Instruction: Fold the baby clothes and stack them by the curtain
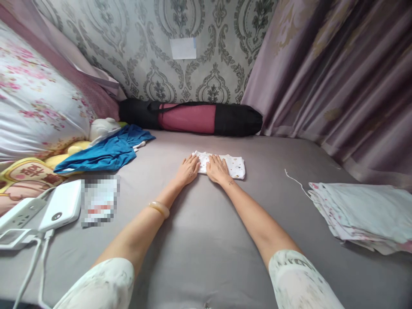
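A small folded white cloth (236, 167) with a scattered pattern of little dark and orange marks lies flat on the grey sheet (199, 257). On its left end rests my left hand (188, 168), palm down with the fingers stretched out. My right hand (217, 168) lies flat on the middle of the cloth, fingers extended forward. Neither hand grips the fabric. The cloth's right end shows past my right hand; the parts under the palms are hidden.
Left are a blue garment (106, 150), a white power bank (62, 206), a power strip (22, 216) with cables, and a blurred packet (100, 199). A black and red long bag (189, 118) lies along the wall. Right is a stack of folded fabric (367, 212) beside a white cord (296, 180).
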`<act>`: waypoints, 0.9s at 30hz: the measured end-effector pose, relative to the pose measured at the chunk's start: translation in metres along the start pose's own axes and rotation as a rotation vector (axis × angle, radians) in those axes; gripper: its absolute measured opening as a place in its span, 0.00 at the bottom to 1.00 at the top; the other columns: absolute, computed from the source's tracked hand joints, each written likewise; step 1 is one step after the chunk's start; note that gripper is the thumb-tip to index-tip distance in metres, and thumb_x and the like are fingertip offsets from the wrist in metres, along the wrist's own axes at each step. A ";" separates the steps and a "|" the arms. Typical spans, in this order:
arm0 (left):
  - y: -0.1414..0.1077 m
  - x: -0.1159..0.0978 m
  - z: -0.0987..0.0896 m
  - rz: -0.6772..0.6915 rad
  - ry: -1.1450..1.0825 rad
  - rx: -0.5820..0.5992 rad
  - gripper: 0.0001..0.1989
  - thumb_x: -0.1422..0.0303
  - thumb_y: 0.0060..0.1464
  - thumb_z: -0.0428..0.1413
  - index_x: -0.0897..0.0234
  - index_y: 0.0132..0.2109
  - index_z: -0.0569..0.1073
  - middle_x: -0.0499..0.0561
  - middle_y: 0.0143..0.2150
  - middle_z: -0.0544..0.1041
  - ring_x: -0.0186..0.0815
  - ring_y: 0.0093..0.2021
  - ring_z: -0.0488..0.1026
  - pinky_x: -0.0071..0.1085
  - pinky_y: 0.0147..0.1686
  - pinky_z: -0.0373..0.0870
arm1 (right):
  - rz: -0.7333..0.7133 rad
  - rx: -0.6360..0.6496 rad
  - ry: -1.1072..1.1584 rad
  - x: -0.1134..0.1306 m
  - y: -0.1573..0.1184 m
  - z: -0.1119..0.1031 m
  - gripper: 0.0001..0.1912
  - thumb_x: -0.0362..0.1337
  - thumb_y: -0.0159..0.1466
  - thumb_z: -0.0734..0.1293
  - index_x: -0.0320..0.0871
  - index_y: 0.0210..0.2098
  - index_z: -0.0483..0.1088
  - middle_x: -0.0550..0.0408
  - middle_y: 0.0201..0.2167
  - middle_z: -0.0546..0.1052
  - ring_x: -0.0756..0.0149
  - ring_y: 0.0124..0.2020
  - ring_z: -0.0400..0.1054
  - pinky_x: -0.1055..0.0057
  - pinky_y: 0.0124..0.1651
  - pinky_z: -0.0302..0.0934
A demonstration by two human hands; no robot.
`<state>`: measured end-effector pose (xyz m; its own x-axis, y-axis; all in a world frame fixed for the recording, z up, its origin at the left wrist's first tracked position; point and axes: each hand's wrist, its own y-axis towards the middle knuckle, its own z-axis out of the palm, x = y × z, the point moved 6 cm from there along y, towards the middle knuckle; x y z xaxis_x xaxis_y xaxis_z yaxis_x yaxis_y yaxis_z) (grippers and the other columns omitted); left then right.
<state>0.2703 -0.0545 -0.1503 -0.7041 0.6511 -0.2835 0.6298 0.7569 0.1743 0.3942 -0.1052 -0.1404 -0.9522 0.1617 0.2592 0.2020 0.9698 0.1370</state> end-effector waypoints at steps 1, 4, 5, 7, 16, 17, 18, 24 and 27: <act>0.001 0.001 0.002 0.008 -0.010 -0.003 0.24 0.62 0.68 0.37 0.65 0.65 0.61 0.58 0.69 0.59 0.40 0.70 0.52 0.42 0.67 0.50 | 0.004 -0.004 -0.005 0.000 -0.001 0.004 0.29 0.40 0.71 0.48 0.35 0.67 0.55 0.45 0.69 0.56 0.57 0.70 0.44 0.55 0.70 0.34; 0.003 0.002 0.006 0.034 -0.038 -0.012 0.24 0.62 0.67 0.37 0.65 0.65 0.61 0.58 0.69 0.60 0.40 0.70 0.53 0.42 0.66 0.52 | -0.001 -0.019 -0.020 -0.002 -0.002 0.008 0.29 0.40 0.71 0.48 0.34 0.67 0.56 0.45 0.68 0.58 0.56 0.70 0.45 0.55 0.69 0.35; 0.004 0.003 0.006 0.038 -0.046 -0.018 0.24 0.62 0.67 0.37 0.66 0.64 0.61 0.59 0.69 0.60 0.40 0.70 0.53 0.43 0.66 0.52 | 0.000 -0.014 -0.023 -0.002 -0.002 0.009 0.29 0.40 0.71 0.48 0.34 0.67 0.56 0.45 0.68 0.58 0.56 0.70 0.45 0.55 0.69 0.35; 0.003 0.004 0.006 0.037 -0.061 -0.029 0.24 0.62 0.67 0.37 0.66 0.64 0.62 0.59 0.69 0.60 0.39 0.70 0.53 0.43 0.66 0.53 | 0.000 -0.004 -0.028 -0.002 -0.002 0.009 0.29 0.40 0.71 0.48 0.35 0.66 0.56 0.45 0.68 0.58 0.56 0.69 0.46 0.55 0.69 0.35; 0.002 0.005 0.003 0.039 -0.111 -0.101 0.24 0.65 0.66 0.38 0.66 0.65 0.60 0.57 0.67 0.63 0.38 0.70 0.54 0.38 0.67 0.53 | 0.006 0.052 -0.028 0.007 0.012 -0.003 0.28 0.39 0.71 0.48 0.36 0.67 0.55 0.45 0.69 0.55 0.56 0.70 0.44 0.53 0.69 0.35; 0.003 0.007 0.004 0.032 -0.124 -0.115 0.24 0.66 0.66 0.38 0.67 0.65 0.60 0.57 0.67 0.63 0.38 0.70 0.54 0.37 0.67 0.54 | -0.009 0.028 -0.028 0.010 0.015 -0.004 0.28 0.39 0.71 0.47 0.35 0.67 0.54 0.45 0.70 0.54 0.56 0.70 0.43 0.53 0.69 0.35; 0.004 0.009 0.004 0.023 -0.139 -0.127 0.24 0.66 0.66 0.39 0.68 0.66 0.58 0.57 0.67 0.63 0.37 0.69 0.54 0.37 0.67 0.54 | -0.025 0.009 -0.028 0.014 0.017 -0.004 0.29 0.39 0.71 0.47 0.35 0.68 0.53 0.45 0.70 0.53 0.57 0.71 0.42 0.53 0.69 0.34; 0.007 0.023 0.005 -0.072 -0.232 -0.194 0.24 0.70 0.64 0.39 0.69 0.65 0.59 0.59 0.66 0.65 0.38 0.67 0.59 0.39 0.66 0.55 | -0.037 0.022 -0.057 0.022 0.020 0.016 0.30 0.41 0.70 0.48 0.33 0.67 0.55 0.45 0.69 0.56 0.55 0.70 0.44 0.54 0.69 0.36; 0.009 0.029 0.005 -0.118 -0.286 -0.240 0.23 0.71 0.63 0.40 0.69 0.63 0.61 0.60 0.64 0.67 0.40 0.66 0.61 0.42 0.65 0.56 | -0.043 0.012 -0.073 0.022 0.020 0.021 0.30 0.41 0.70 0.48 0.33 0.67 0.55 0.45 0.69 0.56 0.55 0.69 0.45 0.54 0.68 0.36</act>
<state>0.2569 -0.0294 -0.1614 -0.6256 0.5430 -0.5602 0.4316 0.8390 0.3313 0.3727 -0.0786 -0.1517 -0.9741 0.1327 0.1832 0.1585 0.9782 0.1344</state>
